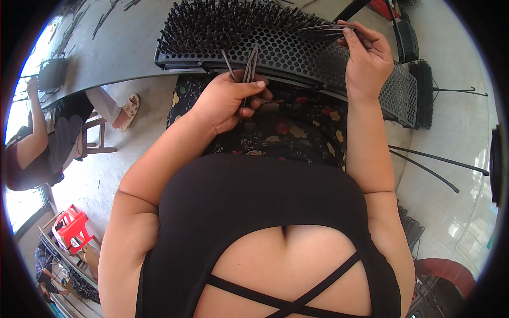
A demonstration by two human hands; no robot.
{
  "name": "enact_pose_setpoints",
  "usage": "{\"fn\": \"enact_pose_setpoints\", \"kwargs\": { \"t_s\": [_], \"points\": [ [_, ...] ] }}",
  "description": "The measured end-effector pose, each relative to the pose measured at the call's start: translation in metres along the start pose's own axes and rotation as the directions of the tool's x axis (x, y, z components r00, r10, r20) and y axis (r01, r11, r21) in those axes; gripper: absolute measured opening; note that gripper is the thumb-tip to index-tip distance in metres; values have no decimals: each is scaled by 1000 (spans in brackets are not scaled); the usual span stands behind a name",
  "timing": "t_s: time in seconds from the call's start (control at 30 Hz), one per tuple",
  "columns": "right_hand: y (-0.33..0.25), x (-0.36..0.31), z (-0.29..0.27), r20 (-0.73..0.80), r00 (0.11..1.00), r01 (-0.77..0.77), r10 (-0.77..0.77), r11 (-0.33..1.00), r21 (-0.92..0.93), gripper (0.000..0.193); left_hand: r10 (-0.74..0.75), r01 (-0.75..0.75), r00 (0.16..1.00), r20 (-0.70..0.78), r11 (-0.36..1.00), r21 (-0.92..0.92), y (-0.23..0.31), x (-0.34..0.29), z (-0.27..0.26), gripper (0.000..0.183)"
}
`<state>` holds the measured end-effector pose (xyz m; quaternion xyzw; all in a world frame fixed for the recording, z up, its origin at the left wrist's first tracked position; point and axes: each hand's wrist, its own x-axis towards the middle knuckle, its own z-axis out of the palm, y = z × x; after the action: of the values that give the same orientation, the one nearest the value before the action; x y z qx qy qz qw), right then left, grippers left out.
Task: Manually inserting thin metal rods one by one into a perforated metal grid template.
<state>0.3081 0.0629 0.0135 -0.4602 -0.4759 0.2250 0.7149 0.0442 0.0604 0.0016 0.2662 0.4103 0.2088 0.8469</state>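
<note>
Honestly, going by the head view, the thin rods [252, 64] in the left hand [229, 98] look light and stiff, probably a bit slick, so I'd pinch them around the middle and leave the tips free. They point up between thumb and fingers, just at the near edge of the black perforated panel [281, 52], above the floral cloth [289, 130]; that grip is snug around a small bunch, with one rod splayed off to the left. The right hand [369, 57] has some slim strips [330, 26] in a fingertip pinch, nearly level over the panel. Those might bend, but I doubt they'd snap easily. Dark pegs [212, 24] crowd the panel's far side. Can't count the pieces in either hand because they overlap; the strips' far tips get lost against the dark pegs, the rods' lower ends are behind fingers, and another person [40, 148] at far left is partly washed out.
</note>
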Motion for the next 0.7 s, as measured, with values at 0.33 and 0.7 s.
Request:
{"fn": "enact_pose_setpoints", "kwargs": {
  "t_s": [0.33, 0.7],
  "points": [
    [1, 0, 3, 49, 997, 61, -59, 997, -46, 12, 14, -14, 1000, -24, 1000, 16, 0, 0, 1, 16],
    [-7, -2, 4, 111, 992, 79, -54, 969, -234, 12, 57, -57, 998, -13, 998, 8, 1, -2, 1, 16]
  ]
}}
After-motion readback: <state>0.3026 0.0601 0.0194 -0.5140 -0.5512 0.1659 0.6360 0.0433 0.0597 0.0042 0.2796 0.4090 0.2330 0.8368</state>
